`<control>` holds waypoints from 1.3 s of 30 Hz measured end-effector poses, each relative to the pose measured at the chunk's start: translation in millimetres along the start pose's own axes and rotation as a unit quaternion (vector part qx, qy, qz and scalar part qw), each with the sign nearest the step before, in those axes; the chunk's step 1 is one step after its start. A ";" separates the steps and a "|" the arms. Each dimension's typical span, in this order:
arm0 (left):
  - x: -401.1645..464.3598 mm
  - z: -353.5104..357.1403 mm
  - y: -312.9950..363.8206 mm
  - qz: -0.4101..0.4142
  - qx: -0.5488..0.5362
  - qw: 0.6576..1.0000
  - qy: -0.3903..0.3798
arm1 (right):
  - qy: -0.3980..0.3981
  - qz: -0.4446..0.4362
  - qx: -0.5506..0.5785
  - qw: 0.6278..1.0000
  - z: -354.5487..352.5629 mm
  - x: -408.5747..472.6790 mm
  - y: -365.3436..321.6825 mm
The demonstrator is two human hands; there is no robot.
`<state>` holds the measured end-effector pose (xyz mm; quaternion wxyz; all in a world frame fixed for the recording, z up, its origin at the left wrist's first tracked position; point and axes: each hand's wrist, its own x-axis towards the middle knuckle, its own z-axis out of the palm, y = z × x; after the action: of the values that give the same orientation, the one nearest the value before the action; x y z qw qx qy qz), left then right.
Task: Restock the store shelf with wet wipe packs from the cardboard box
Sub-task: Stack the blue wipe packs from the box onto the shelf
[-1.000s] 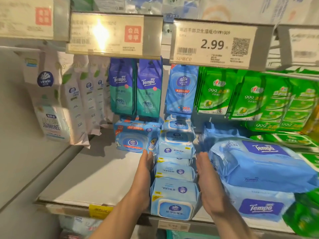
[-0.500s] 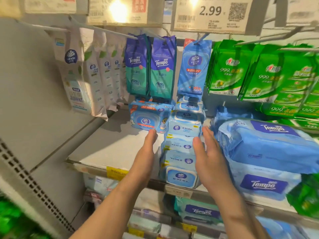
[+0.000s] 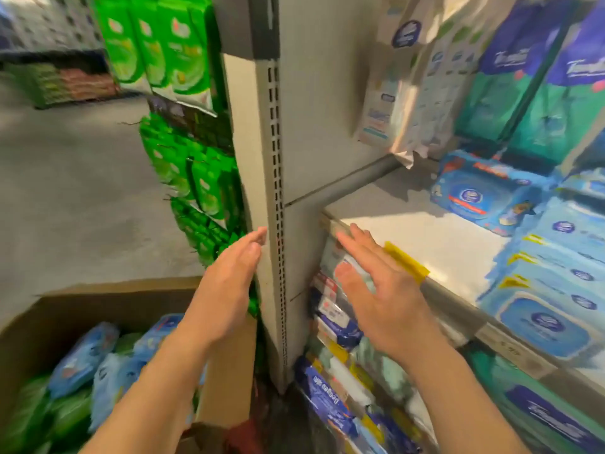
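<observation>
The open cardboard box (image 3: 226, 381) stands at the lower left, filled with blue wet wipe packs (image 3: 82, 358) and green packs (image 3: 32, 417). My left hand (image 3: 229, 286) is flat and empty, in the air above the box's right side, in front of the shelf upright. My right hand (image 3: 379, 290) is also flat and empty, just in front of the shelf's front edge. On the white shelf (image 3: 425, 237) a row of light blue wipe packs (image 3: 550, 290) stands at the right, with one more pack (image 3: 471, 194) further back.
A grey slotted upright (image 3: 276, 191) divides the bays. Green packs (image 3: 199, 188) hang on the end panel to its left. White, blue and teal packs (image 3: 520, 73) hang above the shelf. The lower shelf holds more packs (image 3: 334, 326). Grey floor lies at the left.
Both hands have drawn back from the row of blue packs on the shelf. The view has swung left and down, bringing the cardboard box and the upright into sight.
</observation>
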<state>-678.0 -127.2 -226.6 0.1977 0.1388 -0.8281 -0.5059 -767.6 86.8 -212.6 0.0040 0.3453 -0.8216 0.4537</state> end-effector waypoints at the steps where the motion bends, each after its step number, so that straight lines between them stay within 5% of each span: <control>1: -7.9 -16.7 -11.8 -0.031 -0.005 0.999 0.009 | -0.022 -0.003 0.012 1.000 15.6 4.3 -4.5; 9: -93.5 -155.0 -100.3 -0.205 -0.021 0.964 0.166 | -0.210 0.001 0.065 0.976 183.5 32.0 -61.3; 14: -133.3 -220.4 -177.5 -0.298 -0.051 0.928 0.219 | -0.266 0.108 0.050 0.956 306.1 24.2 -74.6; 21: -151.5 -273.1 -272.6 -0.402 -0.110 0.891 0.180 | -0.332 0.318 -0.041 0.887 434.7 -9.8 -41.7; 27: -149.6 -285.0 -329.3 -0.428 -0.104 0.895 0.078 | -0.383 0.429 -0.146 0.805 505.5 -31.7 17.3; 32: -147.9 -288.6 -346.3 -0.446 -0.075 0.890 0.056 | -0.308 0.484 -0.119 0.811 534.0 -54.4 54.4; 39: -140.2 -280.7 -344.9 -0.482 -0.075 0.872 0.032 | -0.273 0.441 -0.117 0.847 524.8 -47.5 46.3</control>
<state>-412.6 -441.7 -445.7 -0.0348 0.5219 -0.6109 -0.5943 -596.9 -262.9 -570.9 -0.3806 0.0535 -0.9022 0.1957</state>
